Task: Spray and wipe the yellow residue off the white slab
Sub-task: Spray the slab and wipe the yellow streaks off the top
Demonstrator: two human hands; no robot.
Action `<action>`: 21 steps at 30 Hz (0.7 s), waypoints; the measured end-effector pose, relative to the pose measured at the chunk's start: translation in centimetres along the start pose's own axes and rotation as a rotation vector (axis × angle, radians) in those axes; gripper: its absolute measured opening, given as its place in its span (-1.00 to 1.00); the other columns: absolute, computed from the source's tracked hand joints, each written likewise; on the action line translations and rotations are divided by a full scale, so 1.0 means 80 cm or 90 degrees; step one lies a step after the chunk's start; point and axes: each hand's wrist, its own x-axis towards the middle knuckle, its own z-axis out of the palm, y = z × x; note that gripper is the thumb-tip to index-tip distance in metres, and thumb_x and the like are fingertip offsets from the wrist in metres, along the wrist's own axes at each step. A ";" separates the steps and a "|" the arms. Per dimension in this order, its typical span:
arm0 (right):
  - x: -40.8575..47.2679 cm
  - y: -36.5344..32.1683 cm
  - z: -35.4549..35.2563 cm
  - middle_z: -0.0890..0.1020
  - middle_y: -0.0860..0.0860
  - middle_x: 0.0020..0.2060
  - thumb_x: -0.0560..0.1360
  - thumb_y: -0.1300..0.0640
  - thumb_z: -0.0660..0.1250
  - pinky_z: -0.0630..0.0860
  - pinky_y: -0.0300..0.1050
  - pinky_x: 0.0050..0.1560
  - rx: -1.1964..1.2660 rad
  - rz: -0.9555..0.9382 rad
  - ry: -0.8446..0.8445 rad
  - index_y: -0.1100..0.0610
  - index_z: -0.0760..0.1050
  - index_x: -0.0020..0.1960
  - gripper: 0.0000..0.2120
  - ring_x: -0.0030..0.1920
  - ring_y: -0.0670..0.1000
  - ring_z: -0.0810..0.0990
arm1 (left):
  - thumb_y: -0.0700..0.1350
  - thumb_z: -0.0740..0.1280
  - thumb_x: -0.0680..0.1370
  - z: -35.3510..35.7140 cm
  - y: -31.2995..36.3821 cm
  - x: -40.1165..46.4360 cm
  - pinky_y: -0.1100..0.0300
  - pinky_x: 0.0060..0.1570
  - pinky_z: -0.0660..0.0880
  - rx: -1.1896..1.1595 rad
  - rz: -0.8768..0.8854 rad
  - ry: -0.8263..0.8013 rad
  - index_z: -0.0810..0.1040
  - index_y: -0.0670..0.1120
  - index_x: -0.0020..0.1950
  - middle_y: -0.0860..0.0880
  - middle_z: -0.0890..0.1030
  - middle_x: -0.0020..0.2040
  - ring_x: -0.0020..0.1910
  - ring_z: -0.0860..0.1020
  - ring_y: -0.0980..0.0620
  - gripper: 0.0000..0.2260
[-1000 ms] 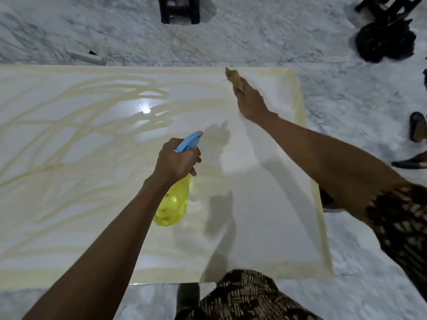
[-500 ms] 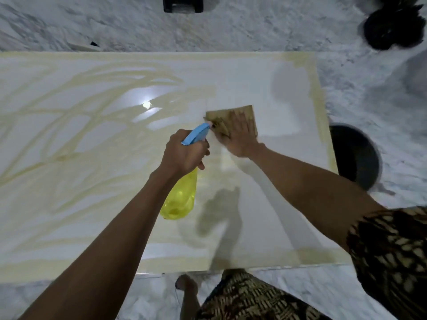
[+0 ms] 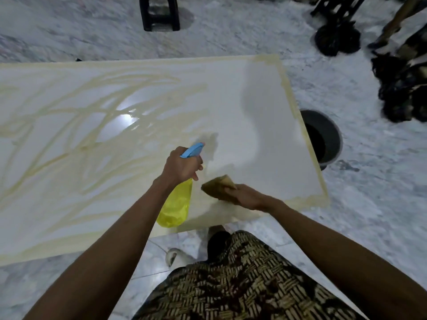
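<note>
**Right end wiped, left side still streaked**

Residue [image 3: 76, 125] covered most of the white slab [image 3: 226, 107], which lay flat on the marble floor [image 3: 369, 204]. Judging by the surface, only the right end had been cleaned: that patch looked plain white, with a thin yellow border left along the far, right and near edges. Across the middle and left, looping yellow streaks were untouched, so the larger share of the job remained.

The left hand [image 3: 181, 165] was curled around the neck of the spray bottle [image 3: 176, 204], its blue nozzle pointing out over the slab and the yellow body hanging below the fist, above the slab's near edge. The right hand [image 3: 247, 196] held a brown cloth [image 3: 218, 183] against the slab near the front right corner, just beside the bottle; how its fingers lay on the cloth could not be made out.

A dark bucket [image 3: 328, 137] stood on the floor just beyond the slab's right edge, and a black stool [image 3: 160, 13] stood past the far side.
</note>
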 end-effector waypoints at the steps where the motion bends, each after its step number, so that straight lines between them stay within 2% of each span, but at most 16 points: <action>1: 0.004 -0.014 -0.018 0.63 0.07 0.14 0.68 -0.01 0.13 0.54 0.01 0.23 0.087 0.037 0.027 0.26 0.52 0.28 -0.60 0.10 0.06 0.63 | -0.05 0.27 0.33 -0.008 0.007 0.006 -0.24 0.01 0.69 -0.002 0.008 0.002 0.72 -0.14 0.00 -0.01 0.72 -0.31 -0.19 0.75 -0.24 -0.64; 4: 0.034 -0.055 -0.080 0.70 0.11 0.00 0.67 0.07 0.17 0.62 -0.03 0.10 0.338 0.035 0.115 0.27 0.58 0.15 -0.68 0.01 0.10 0.67 | -0.05 0.25 0.32 -0.032 0.032 0.035 -0.20 -0.02 0.70 -0.001 0.037 0.010 0.73 0.01 0.13 -0.04 0.72 -0.27 -0.18 0.75 -0.24 -0.57; 6: 0.070 -0.095 -0.129 0.68 0.13 0.01 0.67 0.06 0.16 0.65 -0.02 0.03 0.397 0.008 0.189 0.24 0.55 0.16 -0.70 -0.02 0.10 0.68 | -0.06 0.24 0.34 -0.050 0.051 0.057 -0.16 -0.07 0.71 0.000 0.058 0.021 0.70 0.16 0.08 -0.04 0.71 -0.28 -0.18 0.74 -0.27 -0.61; 7: 0.101 -0.113 -0.158 0.67 0.12 -0.01 0.67 0.03 0.17 0.66 -0.02 -0.06 0.366 0.001 0.242 0.23 0.54 0.17 -0.69 -0.06 0.11 0.67 | -0.07 0.24 0.36 -0.060 0.060 0.071 -0.15 -0.10 0.72 -0.007 0.062 0.028 0.68 0.24 0.04 -0.03 0.71 -0.29 -0.18 0.74 -0.29 -0.63; 9: 0.160 -0.153 -0.210 0.62 0.09 -0.13 0.63 -0.10 0.21 0.59 -0.17 -0.27 0.239 -0.024 0.338 0.15 0.55 0.07 -0.67 -0.17 0.12 0.62 | -0.08 0.24 0.38 -0.078 0.077 0.099 -0.13 -0.14 0.71 -0.019 0.065 0.039 0.64 0.33 -0.02 0.01 0.69 -0.33 -0.15 0.74 -0.30 -0.64; 10: 0.197 -0.168 -0.235 0.62 0.12 -0.11 0.61 -0.15 0.21 0.51 -0.20 -0.26 0.149 -0.039 0.380 0.13 0.55 0.08 -0.64 -0.15 0.16 0.61 | -0.08 0.24 0.39 -0.086 0.083 0.117 -0.13 -0.14 0.71 -0.023 0.066 0.041 0.64 0.34 -0.03 0.02 0.69 -0.33 -0.15 0.74 -0.30 -0.65; 12: 0.269 -0.184 -0.281 0.60 0.22 0.13 0.64 -0.03 0.13 0.42 -0.08 -0.07 -0.065 -0.090 0.408 0.16 0.43 0.35 -0.61 0.08 0.25 0.58 | -0.07 0.25 0.41 -0.097 0.089 0.148 -0.16 -0.16 0.71 -0.027 0.075 0.049 0.68 0.22 -0.04 0.02 0.69 -0.32 -0.17 0.73 -0.29 -0.71; 14: 0.342 -0.199 -0.321 0.46 0.26 0.36 0.65 0.09 0.06 0.40 0.02 0.12 -0.194 -0.131 0.407 0.18 0.21 0.53 -0.53 0.28 0.26 0.49 | -0.07 0.25 0.41 -0.105 0.087 0.184 -0.21 -0.17 0.71 -0.029 0.081 0.064 0.73 -0.01 0.03 0.00 0.70 -0.29 -0.20 0.73 -0.27 -0.69; 16: 0.403 -0.205 -0.345 0.20 0.21 0.55 0.65 0.00 0.01 0.25 0.15 0.42 -0.296 -0.077 0.388 0.13 0.09 0.59 -0.46 0.50 0.25 0.25 | -0.06 0.25 0.42 -0.110 0.082 0.208 -0.21 -0.18 0.71 -0.026 0.089 0.078 0.72 -0.16 0.14 -0.02 0.70 -0.28 -0.22 0.73 -0.26 -0.61; 19: 0.479 -0.181 -0.330 -0.10 0.21 0.59 0.58 -0.27 -0.17 -0.04 0.35 0.50 -0.499 -0.009 0.280 0.00 -0.08 0.62 -0.32 0.57 0.32 -0.07 | -0.06 0.24 0.44 -0.118 0.074 0.237 -0.16 -0.22 0.71 -0.029 0.078 0.090 0.70 -0.20 0.18 -0.04 0.69 -0.26 -0.21 0.73 -0.27 -0.58; 21: 0.480 -0.166 -0.285 -0.20 0.15 0.59 0.63 -0.22 -0.10 -0.25 0.27 0.52 -0.509 0.007 0.290 -0.04 -0.20 0.61 -0.36 0.58 0.27 -0.21 | -0.07 0.24 0.44 -0.120 0.067 0.241 -0.15 -0.24 0.71 -0.040 0.061 0.085 0.70 -0.17 0.12 -0.06 0.68 -0.26 -0.19 0.72 -0.29 -0.63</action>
